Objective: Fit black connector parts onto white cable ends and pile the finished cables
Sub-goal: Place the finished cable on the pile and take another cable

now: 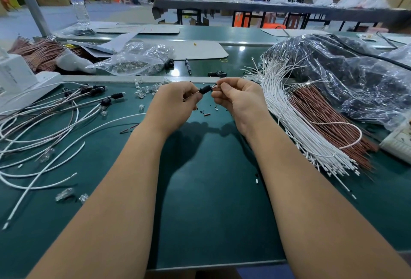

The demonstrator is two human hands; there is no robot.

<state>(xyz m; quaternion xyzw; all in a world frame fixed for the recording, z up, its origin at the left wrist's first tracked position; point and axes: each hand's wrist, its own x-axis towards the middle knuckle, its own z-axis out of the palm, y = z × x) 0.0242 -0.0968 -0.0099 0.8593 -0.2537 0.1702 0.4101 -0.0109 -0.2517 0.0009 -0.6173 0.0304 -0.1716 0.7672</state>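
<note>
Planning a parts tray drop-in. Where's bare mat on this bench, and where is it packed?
Biggest bare patch: the green mat near the front edge, between the forearms. Only specks lie on it. Left is crowded with finished cables and clear loose parts. Right is filled by the white cable bundle. The strip beyond the left hand and right hand holds scattered small pieces.

Both hands meet mid-surface (211,200): left hand (175,105) and right hand (239,100) pinch one connector (205,89) between them. Finished cables (44,118) piled left. Raw cable bundle (311,127) right, plastic bag (347,74) behind it. Loose clear parts (144,91) just behind left hand, parts bag (135,60) and pen (188,66) further back. Bottle (77,0) far back left.
</note>
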